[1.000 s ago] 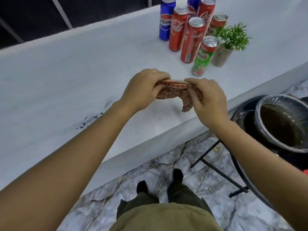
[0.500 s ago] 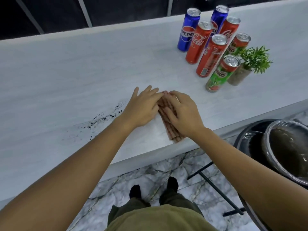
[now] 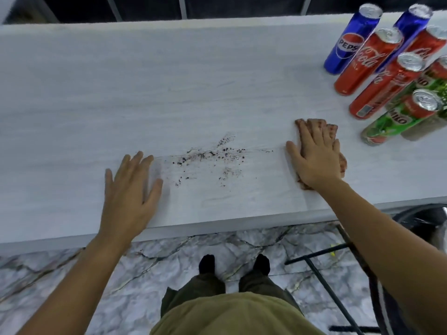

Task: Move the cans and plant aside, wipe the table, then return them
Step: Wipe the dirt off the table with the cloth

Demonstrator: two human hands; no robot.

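right hand [image 3: 314,160] flat, palm pressing the cloth [image 3: 335,128] on the table [image 3: 121,81]; left hand [image 3: 128,187] open, bracing. cans [image 3: 377,88] and plant at 2 o'clock. sweep toward 9 o'clock through crumbs [image 3: 208,155], even pressure.

Left hand [image 3: 128,187] flat, fingers spread; right hand [image 3: 314,158] flat, pressing down.

Olive shirt [image 3: 232,315], dark trousers [image 3: 200,286], black shoes [image 3: 206,263].

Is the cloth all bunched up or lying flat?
Flat. The cloth lies pressed on the table under the right hand, with only its edges peeking out past the fingers and palm.
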